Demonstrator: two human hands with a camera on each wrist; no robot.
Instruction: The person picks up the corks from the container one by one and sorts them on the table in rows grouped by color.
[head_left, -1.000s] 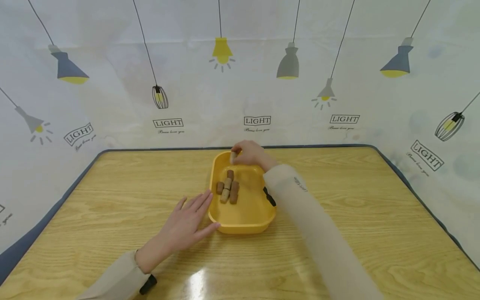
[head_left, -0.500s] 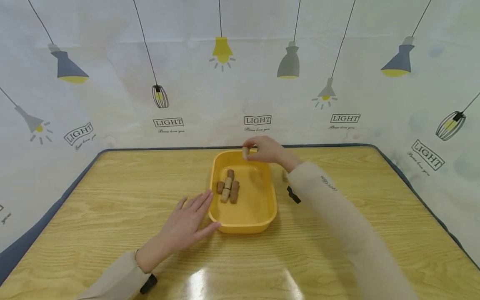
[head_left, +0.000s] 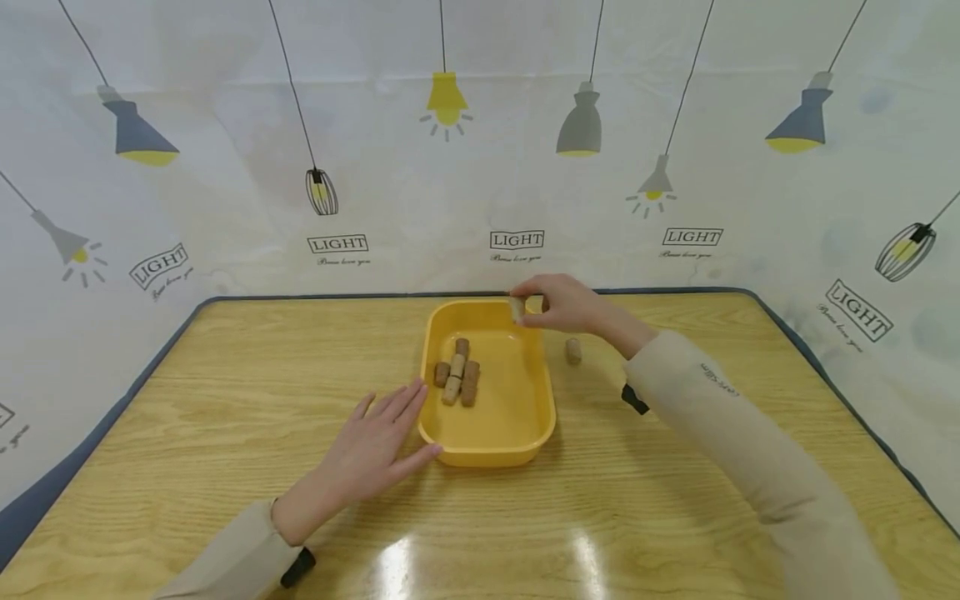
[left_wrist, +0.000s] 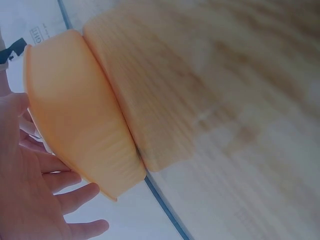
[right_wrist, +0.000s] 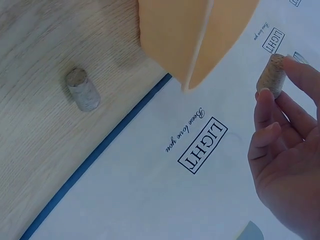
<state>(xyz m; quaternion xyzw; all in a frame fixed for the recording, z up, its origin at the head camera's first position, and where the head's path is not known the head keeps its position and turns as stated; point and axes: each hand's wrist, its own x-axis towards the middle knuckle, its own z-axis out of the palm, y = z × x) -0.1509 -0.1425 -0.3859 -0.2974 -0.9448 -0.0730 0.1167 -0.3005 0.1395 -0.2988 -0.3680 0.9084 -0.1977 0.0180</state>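
Note:
A yellow plastic basin (head_left: 510,433) stands mid-table, with several corks (head_left: 456,367), some tan and some brown, grouped on the left of its floor. At its left rim, the fingertips of my left hand (head_left: 371,446) touch the edge with fingers straight; the left wrist view shows this hand (left_wrist: 35,195) along the basin's outer wall (left_wrist: 80,105). My right hand (head_left: 570,304) pinches a light cork (head_left: 517,309) between thumb and fingers, above the basin's far right corner. In the right wrist view this cork (right_wrist: 272,75) is held well off the table.
Another light cork (head_left: 573,350) lies on the wooden table (head_left: 712,400), just right of the basin. A white wall cloth (head_left: 420,192) printed with lamps rises behind the table's dark far edge.
My right hand has moved rightward along the basin's far end, carrying the pinched cork. The cork on the table has come into view from behind the sleeve. My left hand stays in place.

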